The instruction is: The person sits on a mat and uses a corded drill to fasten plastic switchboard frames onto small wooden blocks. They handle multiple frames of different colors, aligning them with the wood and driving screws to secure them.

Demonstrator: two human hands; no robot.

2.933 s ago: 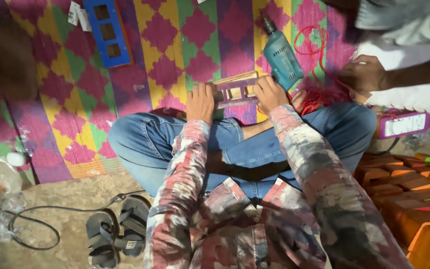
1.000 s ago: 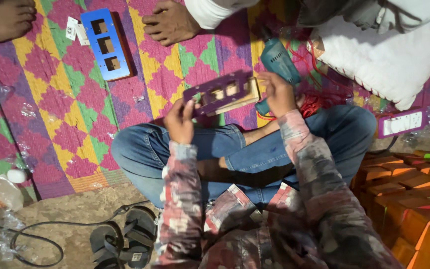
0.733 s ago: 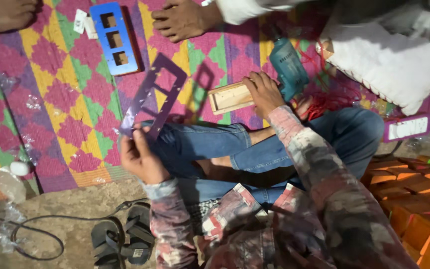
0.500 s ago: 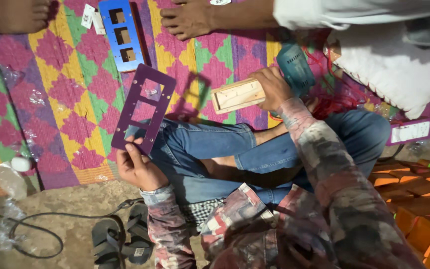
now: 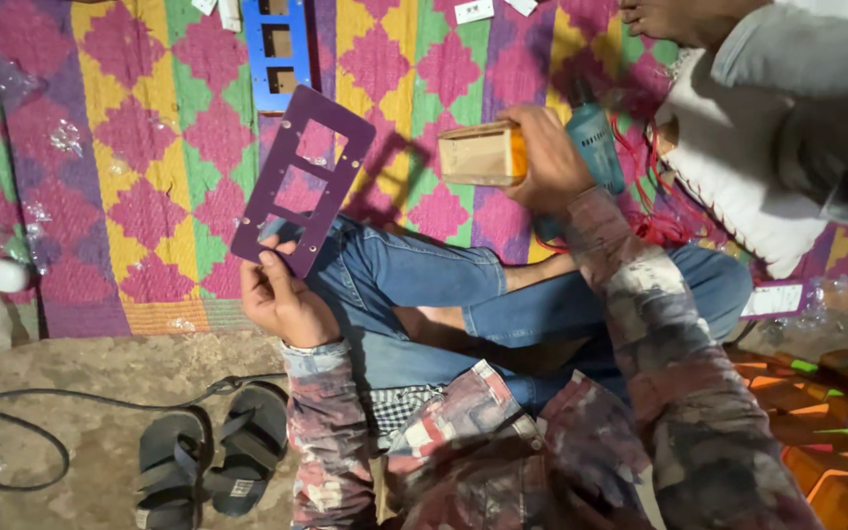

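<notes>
Seated person holding a purple plate and a wooden box over a patterned mat.

Head view: the left hand (image 5: pixel 282 299), at about eight o'clock, has its grip closed on the lower edge of a flat purple plate (image 5: pixel 301 182), a thin rigid panel with three square cut-outs, tilted up toward eleven o'clock. The right hand (image 5: pixel 547 157), at about one o'clock, wraps its grip around a small wooden box (image 5: pixel 478 154), pale, blocky and smooth-sided, held above the crossed legs in blue jeans (image 5: pixel 424 285). Just beside that hand lies a teal drill (image 5: pixel 596 147). A matching blue plate (image 5: pixel 277 49) rests at twelve o'clock on the woven diamond-pattern mat (image 5: pixel 130 177). Dark strapped sandals (image 5: pixel 208 461) sit at seven o'clock on the rough floor.
</notes>
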